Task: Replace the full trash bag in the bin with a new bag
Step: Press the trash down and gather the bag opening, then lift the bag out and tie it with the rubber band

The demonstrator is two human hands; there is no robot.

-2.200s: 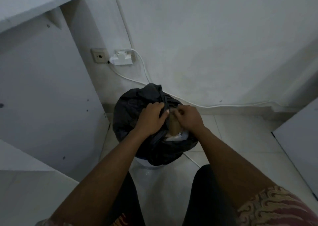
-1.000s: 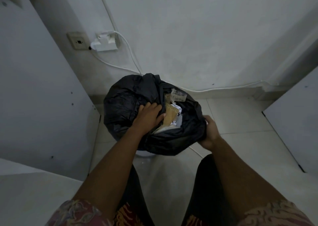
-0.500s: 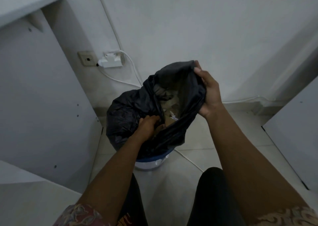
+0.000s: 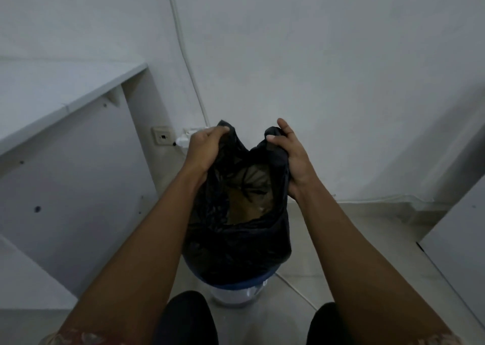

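Left hand: the bag's left rim corner is clenched in the fist.
Right hand: the right rim corner is pinched.
Trash bag: black, crinkled; mouth held open between the hands; brown waste is seen inside.
Position: the bag's base is seated in the bin on the floor.

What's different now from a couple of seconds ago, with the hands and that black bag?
Both hands have come up. The left hand, earlier low at the bag's mouth, now has a grip on one top edge of the black bag; the right hand holds the other. The bag's top is pulled up and held open. The bag's bottom remains in the bin, same spot by the wall.
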